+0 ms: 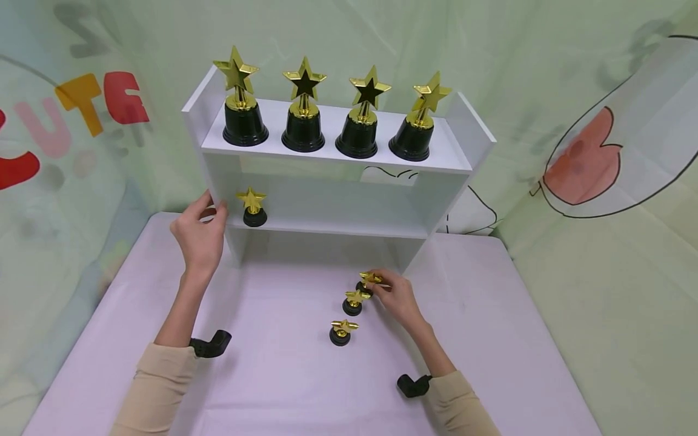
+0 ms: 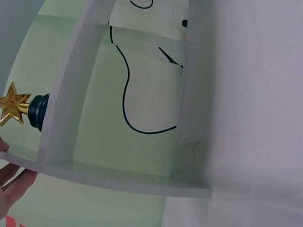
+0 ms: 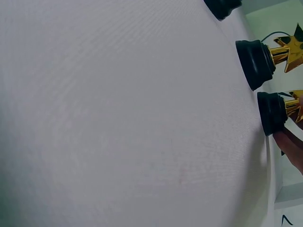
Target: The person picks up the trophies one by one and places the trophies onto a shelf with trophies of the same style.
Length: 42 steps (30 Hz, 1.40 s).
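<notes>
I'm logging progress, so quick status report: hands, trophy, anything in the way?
Left hand gripping left side of white shelf. Right hand pinching one small trophy. Second small trophy close beside it, possible snag.

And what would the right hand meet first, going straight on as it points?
Past the small trophy in its fingers, the right hand would probably meet the lower white shelf board or slip beneath it; depth is unclear.

Left fingers [image 2: 21,184] gripping, right fingers [image 3: 290,148] pinching
</notes>
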Tool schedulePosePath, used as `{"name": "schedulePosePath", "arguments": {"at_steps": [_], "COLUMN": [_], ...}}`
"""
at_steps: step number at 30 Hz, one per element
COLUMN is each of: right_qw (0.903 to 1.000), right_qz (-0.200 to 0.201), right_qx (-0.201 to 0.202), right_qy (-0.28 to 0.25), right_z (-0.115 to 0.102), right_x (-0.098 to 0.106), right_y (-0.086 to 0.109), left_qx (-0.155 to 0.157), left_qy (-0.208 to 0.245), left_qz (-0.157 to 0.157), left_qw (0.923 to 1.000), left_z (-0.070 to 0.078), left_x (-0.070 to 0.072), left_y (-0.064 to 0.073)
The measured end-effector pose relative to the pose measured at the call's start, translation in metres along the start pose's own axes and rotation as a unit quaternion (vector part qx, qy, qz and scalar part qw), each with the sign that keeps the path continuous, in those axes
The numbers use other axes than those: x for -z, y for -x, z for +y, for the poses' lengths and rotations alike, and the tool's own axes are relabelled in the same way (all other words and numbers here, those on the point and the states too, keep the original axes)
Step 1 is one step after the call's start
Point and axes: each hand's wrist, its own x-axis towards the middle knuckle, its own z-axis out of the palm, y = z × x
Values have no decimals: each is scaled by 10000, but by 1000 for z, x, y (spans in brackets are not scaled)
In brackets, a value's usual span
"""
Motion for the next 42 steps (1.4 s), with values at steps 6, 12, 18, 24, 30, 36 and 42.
{"name": "schedulePosePath", "arguments": {"at_steps": [6,12,18,24,30,36,42], "right_qw": [9999,9994,9980,9950,9927,9885,9820], "right_qz": [81,192,404,566,556,555,465], "right_qx": [80,284,482,824,1071,1407,1831], "right_qy": [86,32,19,50,54,91,-53], "right_z": [0,-2,-8,-18,-32,-48,-68], "right_x": [-2,2,11,20,28,34,37], "right_y": [-1,0,-2,-1,3,2,-2], "left_qx": [-7,-40,-13,-19,27,34,17], "left_qy": [-3,28,-103,-108,9,56,-24], "left_qz": [6,-5,-44,-56,-52,-41,-70], "left_qw": [10000,10000,9999,9999,10000,10000,10000], "left_z": [0,0,0,1,2,3,1], "left_x": [1,1,1,2,2,2,2], "left_y": [0,-1,-1,0,0,1,0]}}
